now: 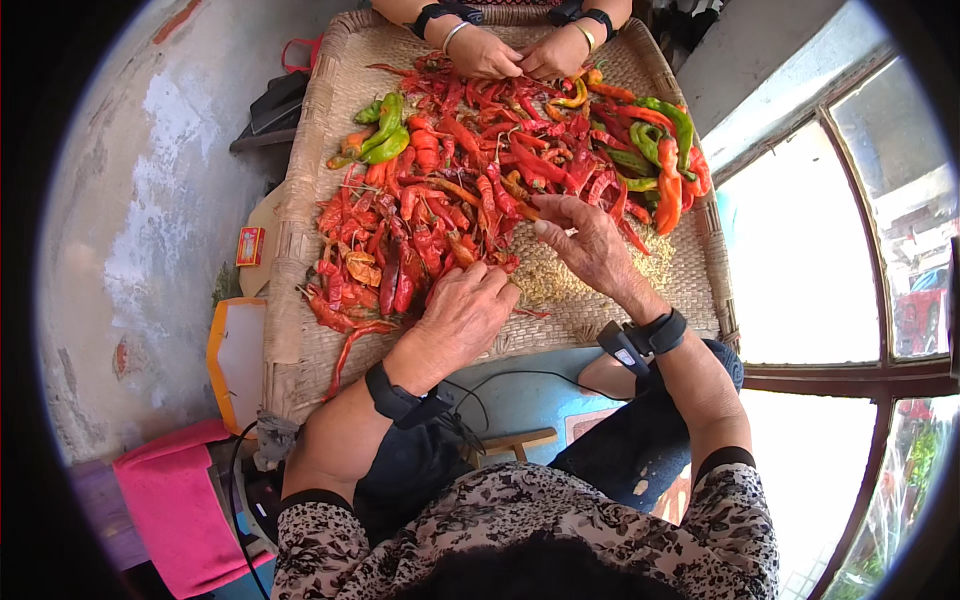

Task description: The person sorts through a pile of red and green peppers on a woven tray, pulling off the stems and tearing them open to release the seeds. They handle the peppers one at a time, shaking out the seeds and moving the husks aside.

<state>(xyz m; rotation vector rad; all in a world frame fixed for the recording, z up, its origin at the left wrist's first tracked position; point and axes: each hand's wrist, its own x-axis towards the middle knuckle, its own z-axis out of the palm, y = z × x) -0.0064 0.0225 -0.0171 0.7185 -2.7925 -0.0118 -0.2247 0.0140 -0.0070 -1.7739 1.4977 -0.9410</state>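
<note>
A heap of red chili peppers [420,225], many of them wrinkled and dried, covers much of a woven tray [517,345]. My left hand [472,307] rests at the near edge of the heap, fingers curled down over the chilies; its fingertips are hidden, so a hold cannot be made out. To its right, my right hand [589,244] hovers with thumb and forefinger apart, close to the end of an orange chili [529,212]. Pale loose seeds [555,279] lie on the weave below and between my hands.
Across the tray, another person's hands [517,60] meet over the chilies. Green peppers [388,131] sit at the left, more green [682,131] and orange ones [667,184] at the right. A matchbox [250,247] is outside the left rim. A black cable [525,373] runs below.
</note>
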